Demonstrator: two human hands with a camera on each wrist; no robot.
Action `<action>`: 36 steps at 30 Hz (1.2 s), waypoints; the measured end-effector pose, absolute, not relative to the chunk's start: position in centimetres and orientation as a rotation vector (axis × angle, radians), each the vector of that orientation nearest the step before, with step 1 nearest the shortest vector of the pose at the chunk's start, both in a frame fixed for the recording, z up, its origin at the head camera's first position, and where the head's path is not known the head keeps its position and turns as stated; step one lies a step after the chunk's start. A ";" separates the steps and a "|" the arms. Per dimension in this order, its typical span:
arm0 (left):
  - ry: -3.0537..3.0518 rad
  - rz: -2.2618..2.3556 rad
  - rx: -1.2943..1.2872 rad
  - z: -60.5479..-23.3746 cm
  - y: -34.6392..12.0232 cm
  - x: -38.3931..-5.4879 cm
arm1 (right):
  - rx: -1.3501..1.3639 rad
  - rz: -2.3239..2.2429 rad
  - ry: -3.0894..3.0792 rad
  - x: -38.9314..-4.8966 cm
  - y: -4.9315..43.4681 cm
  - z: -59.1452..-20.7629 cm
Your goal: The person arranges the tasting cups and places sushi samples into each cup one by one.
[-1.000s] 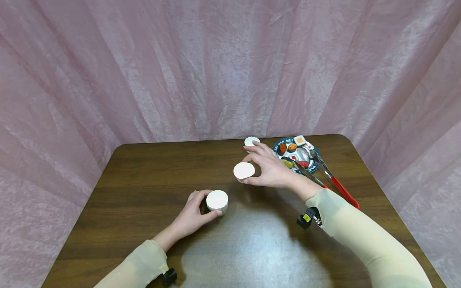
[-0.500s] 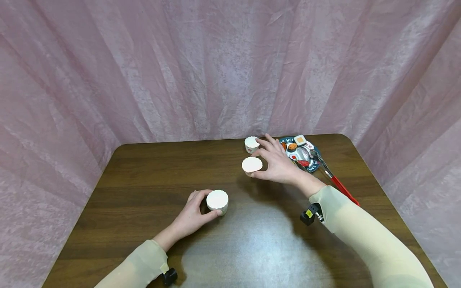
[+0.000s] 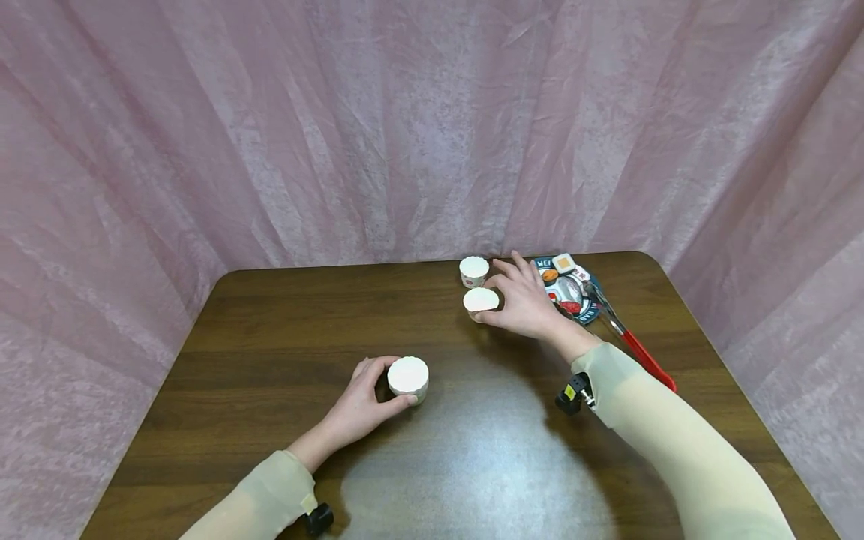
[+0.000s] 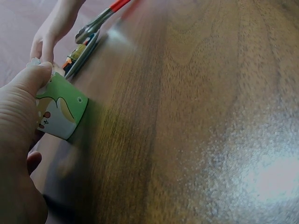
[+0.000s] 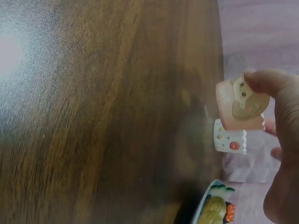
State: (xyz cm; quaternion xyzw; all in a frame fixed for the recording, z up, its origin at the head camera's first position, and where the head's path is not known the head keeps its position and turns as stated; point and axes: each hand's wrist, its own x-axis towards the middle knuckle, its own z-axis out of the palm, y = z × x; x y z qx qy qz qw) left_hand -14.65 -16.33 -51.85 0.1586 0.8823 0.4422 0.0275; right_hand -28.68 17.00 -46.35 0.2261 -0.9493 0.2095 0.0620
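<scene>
In the head view my left hand pinches a paper baking cup by its side, thumb in front. The left wrist view shows this cup's green wall with a cartoon animal. My right hand grips a second paper baking cup between thumb and fingers, its other fingers spread out. Its wall is salmon pink with a cartoon dog. A third paper baking cup, white with small coloured prints, stands upright near the table's far edge, just behind the held pink one.
Right of my right hand lies a round blue-rimmed plate bearing several small sushi-like pieces, partly hidden by that hand. Red-handled tongs lean over its edge. A pink curtain hangs behind the wooden table.
My right hand has moved the pink cup back and to the right, close to the white cup, which now shows more fully. The left hand has stayed in place.
</scene>
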 end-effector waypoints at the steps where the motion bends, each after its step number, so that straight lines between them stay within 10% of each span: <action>1: 2.726 1.362 0.489 -51.8 -16.3 -14.7 | 0.658 0.626 -2.880 -28.8 16.9 -46.5; 36: 2.709 1.351 0.465 -52.1 -16.6 -14.6 | 0.491 0.540 -2.970 -29.7 15.6 -48.6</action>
